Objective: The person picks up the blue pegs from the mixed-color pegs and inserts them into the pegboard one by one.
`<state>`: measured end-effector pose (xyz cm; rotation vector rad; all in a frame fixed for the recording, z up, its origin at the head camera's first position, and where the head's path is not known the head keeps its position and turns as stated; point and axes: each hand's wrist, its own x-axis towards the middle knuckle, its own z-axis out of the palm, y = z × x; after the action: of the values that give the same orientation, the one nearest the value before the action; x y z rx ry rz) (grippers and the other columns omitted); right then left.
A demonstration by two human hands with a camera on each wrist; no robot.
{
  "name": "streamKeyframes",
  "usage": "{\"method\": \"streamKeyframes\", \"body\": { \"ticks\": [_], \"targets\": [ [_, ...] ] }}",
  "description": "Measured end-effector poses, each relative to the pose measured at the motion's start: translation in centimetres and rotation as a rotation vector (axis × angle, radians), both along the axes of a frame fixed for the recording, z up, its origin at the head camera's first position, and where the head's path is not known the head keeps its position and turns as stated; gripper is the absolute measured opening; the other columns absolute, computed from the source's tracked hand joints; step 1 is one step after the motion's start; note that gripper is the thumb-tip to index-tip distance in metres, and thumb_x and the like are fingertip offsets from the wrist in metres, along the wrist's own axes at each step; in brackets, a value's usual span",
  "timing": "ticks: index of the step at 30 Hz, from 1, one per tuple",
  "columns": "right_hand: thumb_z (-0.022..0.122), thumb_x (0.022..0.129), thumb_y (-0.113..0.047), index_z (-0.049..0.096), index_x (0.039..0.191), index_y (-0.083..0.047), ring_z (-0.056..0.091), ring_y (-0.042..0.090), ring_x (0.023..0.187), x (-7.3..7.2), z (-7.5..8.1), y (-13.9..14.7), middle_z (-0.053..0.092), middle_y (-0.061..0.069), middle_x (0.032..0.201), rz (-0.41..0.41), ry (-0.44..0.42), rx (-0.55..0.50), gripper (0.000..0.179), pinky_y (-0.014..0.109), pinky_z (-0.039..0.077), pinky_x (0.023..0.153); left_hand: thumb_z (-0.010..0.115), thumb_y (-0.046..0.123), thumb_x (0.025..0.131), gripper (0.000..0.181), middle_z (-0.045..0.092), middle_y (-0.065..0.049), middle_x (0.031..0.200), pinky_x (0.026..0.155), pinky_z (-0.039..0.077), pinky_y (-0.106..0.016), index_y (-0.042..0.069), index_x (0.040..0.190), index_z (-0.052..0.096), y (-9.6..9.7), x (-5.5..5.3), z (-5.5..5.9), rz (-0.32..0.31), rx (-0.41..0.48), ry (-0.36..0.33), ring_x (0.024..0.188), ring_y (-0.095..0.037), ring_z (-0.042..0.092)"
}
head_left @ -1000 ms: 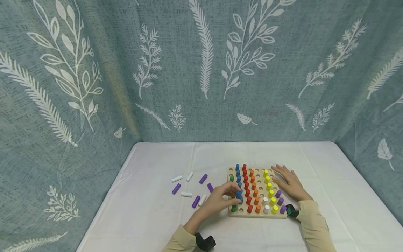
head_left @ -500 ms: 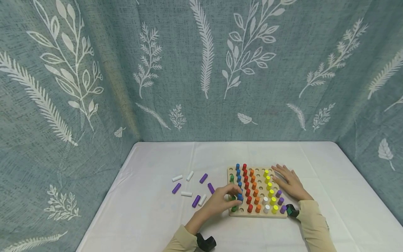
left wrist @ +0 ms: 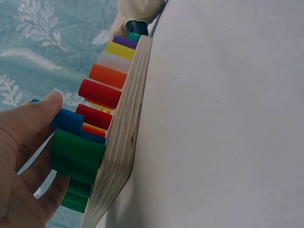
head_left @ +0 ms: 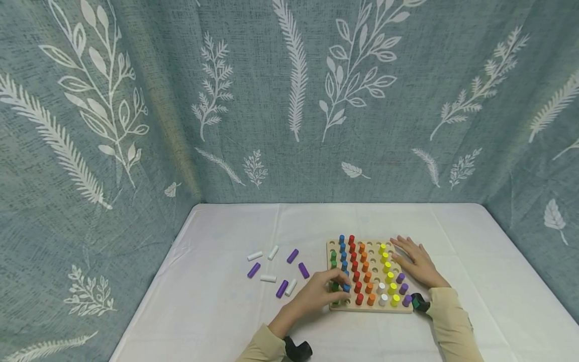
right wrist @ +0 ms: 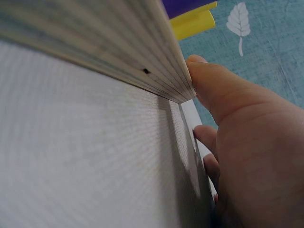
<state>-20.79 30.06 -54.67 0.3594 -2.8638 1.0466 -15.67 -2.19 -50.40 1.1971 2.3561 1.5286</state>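
Observation:
A wooden pegboard (head_left: 398, 309) with columns of green, blue, red, orange, white, yellow and purple pegs lies at the front right of the table. My left hand (head_left: 312, 293) reaches over its left side and pinches a blue peg (left wrist: 69, 121) between thumb and fingers, above the near end of the blue column. Green pegs (left wrist: 78, 147) stand upright just beside those fingers. At the board's right edge, my right hand (head_left: 418, 264) lies with fingers spread. Its thumb (right wrist: 209, 78) touches the board's side near a corner, below the yellow peg (right wrist: 194, 23).
Left of the board, several loose purple pegs (head_left: 254, 270) and white pegs (head_left: 268, 278) lie scattered on the white tablecloth (head_left: 217, 311). A patterned blue-green curtain (head_left: 271, 115) hangs behind and at both sides. Bare holes show in parts of the board.
My left hand has moved slightly right and toward the near edge with the blue peg, uncovering a green peg and a purple peg behind it. The right hand has stayed put.

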Motion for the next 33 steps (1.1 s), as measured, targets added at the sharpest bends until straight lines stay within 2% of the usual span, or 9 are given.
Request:
{"method": "streamKeyframes", "body": {
  "ticks": [6, 20, 26, 33],
  "targets": [
    [0.052, 0.092, -0.041, 0.039, 0.141, -0.013, 0.011, 0.046, 0.137, -0.1, -0.1, 0.0, 0.024, 0.024, 0.148, 0.000, 0.004, -0.001, 0.057, 0.060, -0.003, 0.110, 0.071, 0.015, 0.081, 0.019, 0.067, 0.000, 0.091, 0.078, 0.051, -0.021, 0.012, 0.098, 0.062, 0.1, 0.2, -0.2, 0.015, -0.018, 0.005, 0.085, -0.001, 0.059],
    [0.053, 0.092, -0.042, 0.040, 0.140, -0.015, 0.012, 0.046, 0.137, -0.2, -0.4, 0.1, 0.025, 0.024, 0.148, -0.006, 0.011, 0.003, 0.057, 0.060, -0.002, 0.110, 0.073, 0.022, 0.079, 0.020, 0.066, 0.008, 0.090, 0.080, 0.046, -0.016, 0.017, 0.097, 0.063, 0.3, 0.2, -0.7, 0.029, -0.129, 0.147, 0.085, 0.002, 0.057],
    [0.052, 0.092, -0.042, 0.039, 0.141, -0.014, 0.012, 0.046, 0.137, -0.1, -0.2, 0.1, 0.024, 0.024, 0.148, -0.010, 0.004, 0.005, 0.057, 0.060, -0.002, 0.110, 0.072, 0.023, 0.080, 0.020, 0.063, 0.005, 0.093, 0.076, 0.046, -0.015, 0.018, 0.097, 0.063, 0.3, 0.3, -1.0, 0.031, -0.133, 0.132, 0.089, -0.002, 0.054],
    [0.052, 0.092, -0.043, 0.039, 0.141, -0.014, 0.011, 0.045, 0.138, -0.1, -0.3, 0.1, 0.024, 0.024, 0.148, -0.011, 0.003, 0.010, 0.058, 0.060, -0.002, 0.110, 0.073, 0.021, 0.079, 0.018, 0.061, 0.005, 0.093, 0.072, 0.045, -0.013, 0.019, 0.094, 0.063, 0.2, 0.3, -1.2, 0.040, -0.140, 0.148, 0.088, -0.005, 0.052]
  ]
}}
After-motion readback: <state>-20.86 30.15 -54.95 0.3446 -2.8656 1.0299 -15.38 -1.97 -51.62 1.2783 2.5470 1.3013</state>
